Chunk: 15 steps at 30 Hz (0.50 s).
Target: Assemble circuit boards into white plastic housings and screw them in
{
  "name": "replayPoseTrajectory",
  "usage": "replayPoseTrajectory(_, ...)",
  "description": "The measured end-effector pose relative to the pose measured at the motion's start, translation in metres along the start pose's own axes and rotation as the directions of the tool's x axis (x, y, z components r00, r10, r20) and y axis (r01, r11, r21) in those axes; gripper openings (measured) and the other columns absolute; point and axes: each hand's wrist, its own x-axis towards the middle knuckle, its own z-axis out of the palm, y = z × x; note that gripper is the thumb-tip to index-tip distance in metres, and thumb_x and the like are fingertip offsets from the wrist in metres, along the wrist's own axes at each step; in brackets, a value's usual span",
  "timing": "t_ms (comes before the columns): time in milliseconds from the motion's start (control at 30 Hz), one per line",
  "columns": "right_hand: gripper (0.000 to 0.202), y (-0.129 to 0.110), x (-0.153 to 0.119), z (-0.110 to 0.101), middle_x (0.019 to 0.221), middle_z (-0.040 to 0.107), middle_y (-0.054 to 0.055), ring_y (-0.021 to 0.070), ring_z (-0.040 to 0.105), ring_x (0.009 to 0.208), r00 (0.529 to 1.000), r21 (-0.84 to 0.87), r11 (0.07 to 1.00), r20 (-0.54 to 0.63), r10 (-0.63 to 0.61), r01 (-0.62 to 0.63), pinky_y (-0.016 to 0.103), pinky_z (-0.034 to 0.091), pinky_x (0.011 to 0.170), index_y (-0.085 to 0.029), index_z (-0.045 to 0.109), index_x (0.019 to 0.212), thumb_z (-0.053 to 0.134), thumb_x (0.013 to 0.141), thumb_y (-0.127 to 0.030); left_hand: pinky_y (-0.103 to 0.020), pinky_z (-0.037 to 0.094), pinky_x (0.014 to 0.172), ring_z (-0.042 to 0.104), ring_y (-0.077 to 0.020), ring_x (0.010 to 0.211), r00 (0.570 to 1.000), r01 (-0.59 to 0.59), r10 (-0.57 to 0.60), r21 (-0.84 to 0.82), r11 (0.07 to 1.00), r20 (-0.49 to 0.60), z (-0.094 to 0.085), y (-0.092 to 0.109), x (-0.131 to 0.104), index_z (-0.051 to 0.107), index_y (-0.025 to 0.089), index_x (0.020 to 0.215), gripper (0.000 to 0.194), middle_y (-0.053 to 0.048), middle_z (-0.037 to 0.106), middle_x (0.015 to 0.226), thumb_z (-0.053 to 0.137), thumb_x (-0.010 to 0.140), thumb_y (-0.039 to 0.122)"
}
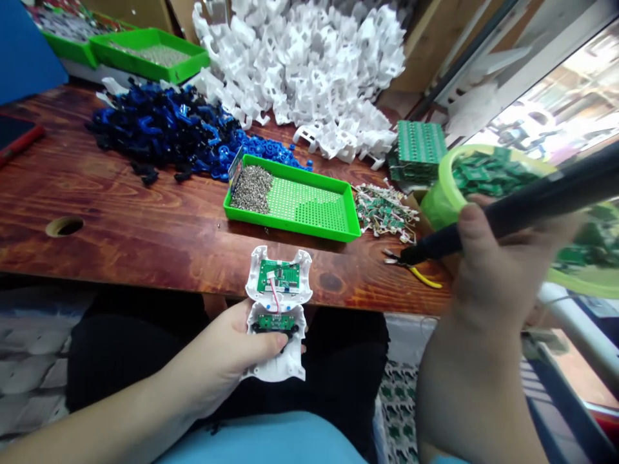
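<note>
My left hand [242, 345] is closed round the lower part of a white plastic housing [283, 367], thumb pressed on its inside. The housing lies opened in two halves, joined by a red and white cable. A green circuit board [290, 277] sits in the upper half, and a smaller board [275, 321] with black parts in the lower half. My right hand [503, 258], raised at the right, is wrapped round a thick black electric screwdriver [541, 200]. Its tip points left, above the table near a pair of yellow-handled pliers [425, 278].
A green tray [290, 225] holds small screws. Behind it are blue and black parts [164, 129] and white housings [309, 58]. Small wired boards [384, 209], stacked green panels [420, 145] and a yellow-green basket [442, 187] stand right. The table [120, 219] has a round hole.
</note>
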Motion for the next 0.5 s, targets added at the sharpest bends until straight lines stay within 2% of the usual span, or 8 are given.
replayPoseTrajectory(67, 0.037, 0.000, 0.006, 0.007, 0.095, 0.057, -0.002, 0.0152, 0.061, 0.092, 0.984, 0.001, 0.991, -0.120, -0.133, 0.134, 0.030, 0.046, 0.093, -0.030, 0.050, 0.111, 0.067, 0.079, -0.034, -0.022, 0.049, 0.067, 0.066, -0.0151, 0.072, 1.000, -0.006, 0.006, -0.018, 1.000, 0.015, 0.005, 0.005, 0.008, 0.068, 0.015, 0.094, 0.028, -0.004, 0.072, 0.081, 0.075, 0.067, 0.015)
replayPoseTrajectory(100, 0.033, 0.000, 0.006, 0.011, 0.090, 0.056, -0.002, 0.0143, 0.061, 0.083, 0.972, 0.015, 0.984, -0.156, -0.173, 0.178, 0.030, 0.047, 0.089, -0.028, 0.050, 0.109, 0.066, 0.080, -0.032, -0.023, 0.049, 0.067, 0.066, -0.0157, 0.074, 1.000, -0.010, 0.010, -0.023, 1.000, 0.012, 0.008, 0.008, 0.013, 0.067, 0.015, 0.096, 0.030, -0.005, 0.072, 0.082, 0.074, 0.067, 0.014)
replayPoseTrajectory(167, 0.031, -0.001, 0.006, 0.021, 0.083, 0.055, -0.004, 0.0117, 0.060, 0.069, 0.956, 0.074, 0.971, -0.204, -0.210, 0.229, 0.028, 0.049, 0.074, -0.029, 0.048, 0.107, 0.064, 0.081, -0.028, -0.023, 0.049, 0.068, 0.066, -0.0162, 0.074, 1.000, -0.011, 0.011, -0.016, 1.000, 0.006, 0.012, 0.013, 0.021, 0.067, 0.015, 0.097, 0.031, -0.004, 0.071, 0.080, 0.072, 0.067, 0.013)
replayPoseTrajectory(267, 0.023, -0.005, 0.012, 0.039, 0.071, 0.051, -0.006, 0.0081, 0.054, 0.053, 0.919, 0.163, 0.940, -0.314, -0.239, 0.300, 0.024, 0.044, 0.058, -0.025, 0.048, 0.098, 0.063, 0.080, -0.027, -0.024, 0.048, 0.069, 0.064, -0.0156, 0.073, 1.000, -0.006, 0.005, 0.021, 1.000, 0.012, 0.015, 0.018, 0.030, 0.068, 0.015, 0.091, 0.025, -0.003, 0.070, 0.078, 0.069, 0.066, 0.012)
replayPoseTrajectory(333, 0.018, -0.007, 0.023, 0.057, 0.065, 0.050, -0.006, 0.0078, 0.053, 0.050, 0.915, 0.245, 0.910, -0.317, -0.250, 0.334, 0.022, 0.043, 0.054, -0.022, 0.049, 0.094, 0.061, 0.081, -0.029, -0.024, 0.047, 0.069, 0.063, -0.0154, 0.073, 1.000, 0.008, -0.009, 0.034, 0.999, 0.030, 0.015, 0.020, 0.034, 0.068, 0.015, 0.087, 0.021, -0.002, 0.069, 0.078, 0.067, 0.067, 0.011)
replayPoseTrajectory(400, 0.016, -0.004, 0.041, 0.078, 0.058, 0.051, -0.008, 0.0079, 0.052, 0.045, 0.901, 0.324, 0.855, -0.302, -0.312, 0.404, 0.021, 0.042, 0.048, -0.022, 0.050, 0.090, 0.060, 0.081, -0.031, -0.024, 0.047, 0.068, 0.063, -0.0156, 0.075, 0.999, 0.038, -0.039, 0.032, 0.999, 0.023, 0.014, 0.022, 0.036, 0.067, 0.014, 0.088, 0.021, -0.003, 0.069, 0.078, 0.065, 0.067, 0.011)
replayPoseTrajectory(500, 0.017, 0.008, 0.072, 0.113, 0.051, 0.050, -0.010, 0.0083, 0.050, 0.039, 0.890, 0.413, 0.790, -0.255, -0.377, 0.453, 0.020, 0.041, 0.039, -0.023, 0.050, 0.087, 0.061, 0.078, -0.033, -0.025, 0.049, 0.069, 0.066, -0.0188, 0.080, 0.996, 0.084, -0.085, -0.034, 0.996, -0.038, 0.016, 0.027, 0.036, 0.064, 0.012, 0.097, 0.031, -0.005, 0.071, 0.081, 0.067, 0.066, 0.008)
